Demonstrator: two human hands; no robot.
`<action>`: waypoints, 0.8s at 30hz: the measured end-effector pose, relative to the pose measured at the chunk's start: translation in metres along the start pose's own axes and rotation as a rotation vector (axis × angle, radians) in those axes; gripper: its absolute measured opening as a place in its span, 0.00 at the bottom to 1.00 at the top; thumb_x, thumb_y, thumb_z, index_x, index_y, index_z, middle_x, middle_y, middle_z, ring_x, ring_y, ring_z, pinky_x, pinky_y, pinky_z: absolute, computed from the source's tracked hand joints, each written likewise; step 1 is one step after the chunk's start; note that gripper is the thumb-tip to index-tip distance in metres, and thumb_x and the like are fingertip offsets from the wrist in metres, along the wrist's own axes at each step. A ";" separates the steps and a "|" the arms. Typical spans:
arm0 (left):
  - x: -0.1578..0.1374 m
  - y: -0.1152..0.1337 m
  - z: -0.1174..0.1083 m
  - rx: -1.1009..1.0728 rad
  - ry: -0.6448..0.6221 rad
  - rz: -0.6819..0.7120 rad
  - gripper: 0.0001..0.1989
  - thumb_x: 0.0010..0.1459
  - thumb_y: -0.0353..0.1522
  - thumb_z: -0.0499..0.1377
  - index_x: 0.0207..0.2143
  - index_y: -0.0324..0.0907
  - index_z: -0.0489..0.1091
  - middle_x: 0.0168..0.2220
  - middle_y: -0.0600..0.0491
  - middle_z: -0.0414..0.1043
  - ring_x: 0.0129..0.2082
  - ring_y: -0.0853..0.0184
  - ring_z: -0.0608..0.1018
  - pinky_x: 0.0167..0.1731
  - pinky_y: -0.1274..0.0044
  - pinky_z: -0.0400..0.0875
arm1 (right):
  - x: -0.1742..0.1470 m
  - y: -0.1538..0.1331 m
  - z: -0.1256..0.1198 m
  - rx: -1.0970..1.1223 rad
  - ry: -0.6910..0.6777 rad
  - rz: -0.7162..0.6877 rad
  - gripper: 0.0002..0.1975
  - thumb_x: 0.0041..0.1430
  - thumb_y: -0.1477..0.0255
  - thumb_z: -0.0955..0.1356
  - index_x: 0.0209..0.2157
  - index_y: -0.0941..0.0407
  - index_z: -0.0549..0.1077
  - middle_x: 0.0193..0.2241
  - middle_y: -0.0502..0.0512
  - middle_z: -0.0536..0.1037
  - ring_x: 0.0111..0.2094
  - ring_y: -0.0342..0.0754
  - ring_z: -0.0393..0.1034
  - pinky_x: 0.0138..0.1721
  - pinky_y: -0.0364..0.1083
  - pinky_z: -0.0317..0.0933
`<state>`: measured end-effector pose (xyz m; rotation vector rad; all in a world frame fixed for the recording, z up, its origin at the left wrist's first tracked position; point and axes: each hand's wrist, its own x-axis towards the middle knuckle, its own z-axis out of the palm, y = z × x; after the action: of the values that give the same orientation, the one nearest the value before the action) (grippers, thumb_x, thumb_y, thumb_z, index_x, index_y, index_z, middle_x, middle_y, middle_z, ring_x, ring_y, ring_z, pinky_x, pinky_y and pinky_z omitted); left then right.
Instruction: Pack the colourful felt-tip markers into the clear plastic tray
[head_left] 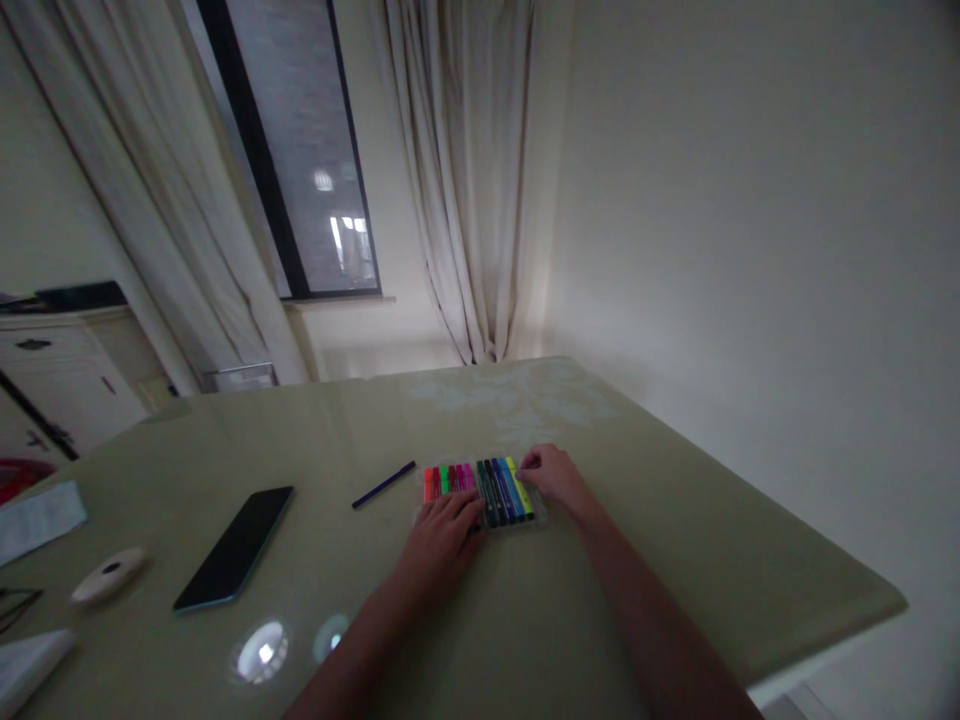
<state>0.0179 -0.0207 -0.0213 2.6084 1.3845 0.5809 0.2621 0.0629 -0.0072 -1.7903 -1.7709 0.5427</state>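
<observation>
Our left hand (450, 515) lies extended across the clear plastic marker case (541, 512), on the table before us; our right hand (551, 472) bunches its fingers at the case's right edge, its grip unclear to us. We see reds, pinks and green left, dark green, blues and yellow right. Around us: pale wall (750, 220), glossy greenish table (315, 435), beige curtains (465, 170), black smartphone (234, 548), loose dark marker (383, 485).
</observation>
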 end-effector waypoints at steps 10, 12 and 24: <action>0.002 -0.049 -0.024 0.064 0.301 -0.361 0.20 0.70 0.33 0.45 0.53 0.40 0.74 0.55 0.42 0.75 0.55 0.54 0.74 0.57 0.61 0.68 | 0.006 0.005 0.002 0.133 0.049 -0.045 0.02 0.51 0.73 0.75 0.26 0.56 0.80 0.29 0.57 0.82 0.32 0.49 0.75 0.35 0.45 0.62; -0.006 -0.070 -0.031 0.242 0.300 -0.562 0.18 0.67 0.33 0.49 0.52 0.38 0.74 0.56 0.39 0.72 0.56 0.47 0.71 0.54 0.57 0.68 | 0.006 0.001 0.001 0.183 0.092 -0.080 0.02 0.52 0.72 0.74 0.27 0.55 0.80 0.29 0.56 0.82 0.32 0.49 0.75 0.36 0.45 0.63; 0.009 -0.038 -0.028 -0.636 0.359 -0.380 0.18 0.65 0.44 0.54 0.43 0.41 0.74 0.37 0.48 0.81 0.37 0.60 0.82 0.39 0.70 0.75 | -0.023 -0.053 0.029 0.606 -0.187 -0.360 0.15 0.61 0.58 0.71 0.39 0.55 0.82 0.36 0.55 0.84 0.38 0.50 0.76 0.42 0.47 0.66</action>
<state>-0.0176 0.0064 -0.0037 1.7502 1.4252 1.2237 0.2019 0.0421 0.0022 -1.0119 -1.7432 0.9871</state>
